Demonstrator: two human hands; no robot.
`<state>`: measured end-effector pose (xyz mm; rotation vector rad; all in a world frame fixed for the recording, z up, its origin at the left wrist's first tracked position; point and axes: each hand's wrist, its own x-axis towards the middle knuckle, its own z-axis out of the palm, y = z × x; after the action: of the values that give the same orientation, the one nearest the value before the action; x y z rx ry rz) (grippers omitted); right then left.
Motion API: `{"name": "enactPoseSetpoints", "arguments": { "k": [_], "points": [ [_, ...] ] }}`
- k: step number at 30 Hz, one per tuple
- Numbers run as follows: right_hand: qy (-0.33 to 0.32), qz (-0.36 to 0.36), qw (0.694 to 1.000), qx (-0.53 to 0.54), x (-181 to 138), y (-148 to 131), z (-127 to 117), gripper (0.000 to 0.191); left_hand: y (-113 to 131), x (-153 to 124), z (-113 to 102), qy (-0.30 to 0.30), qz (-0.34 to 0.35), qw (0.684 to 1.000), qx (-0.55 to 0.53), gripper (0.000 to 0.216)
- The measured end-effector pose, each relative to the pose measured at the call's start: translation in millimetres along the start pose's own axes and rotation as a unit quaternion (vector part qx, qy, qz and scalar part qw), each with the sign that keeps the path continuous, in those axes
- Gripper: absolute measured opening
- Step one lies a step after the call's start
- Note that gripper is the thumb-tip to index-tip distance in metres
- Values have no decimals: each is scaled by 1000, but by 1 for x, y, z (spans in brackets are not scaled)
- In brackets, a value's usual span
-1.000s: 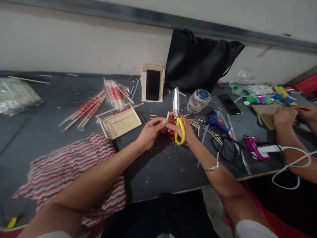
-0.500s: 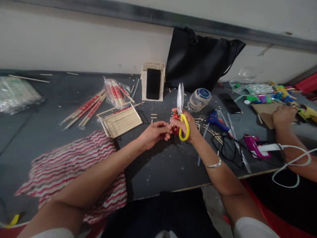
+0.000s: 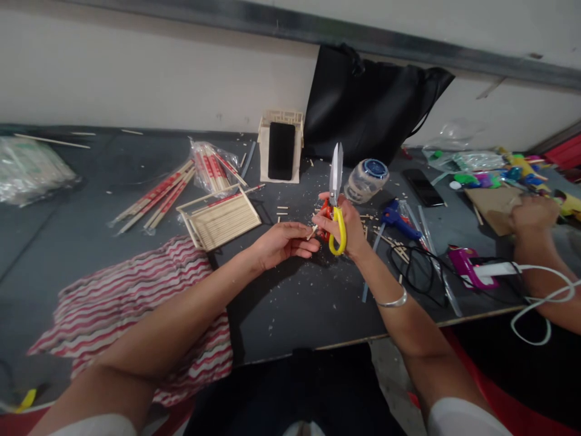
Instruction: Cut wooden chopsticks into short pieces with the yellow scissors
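My right hand (image 3: 349, 228) is closed around scissors (image 3: 336, 175) with one yellow and one red handle; their blades are together and point away from me. Between the fingertips of my left hand (image 3: 285, 243) is a short piece of wooden stick (image 3: 311, 232), close to my right thumb. Whether that thumb touches the piece I cannot tell. Small cut sticks (image 3: 282, 211) and pale chips lie on the dark table around both hands. To the left of them stands a small frame (image 3: 222, 223) built of thin sticks.
Bagged chopsticks (image 3: 211, 166), a phone (image 3: 281, 151) on a stick-built stand, a jar (image 3: 367, 180) and a black bag (image 3: 367, 109) stand behind. Right are a blue glue gun (image 3: 399, 219), cables, a pink power strip (image 3: 469, 266) and another person's hand (image 3: 535, 213). Striped cloth (image 3: 145, 303) lies left.
The scissors have turned slightly more upright and shifted a little right with my right hand. My left fingers have spread somewhat, showing the stick piece. The other person's hand moved slightly right.
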<state>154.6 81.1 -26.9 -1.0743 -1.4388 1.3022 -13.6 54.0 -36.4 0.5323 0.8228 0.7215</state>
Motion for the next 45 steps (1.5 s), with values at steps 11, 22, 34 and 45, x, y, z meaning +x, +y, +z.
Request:
{"name": "enactPoseSetpoints", "arguments": {
  "k": [11,22,34,45],
  "points": [
    [6,5,1000,-28,3,5,-5,58,4,-3,5,5,-2,1000,10,13],
    [9,-7,998,-54,3,5,-6,53,5,-4,6,-2,5,1000,7,9],
    [14,-18,998,-56,3,4,-4,52,5,-4,5,13,-3,1000,14,9],
    [14,-15,999,-46,3,4,-2,55,7,-6,10,28,-12,999,8,19]
  ]
}}
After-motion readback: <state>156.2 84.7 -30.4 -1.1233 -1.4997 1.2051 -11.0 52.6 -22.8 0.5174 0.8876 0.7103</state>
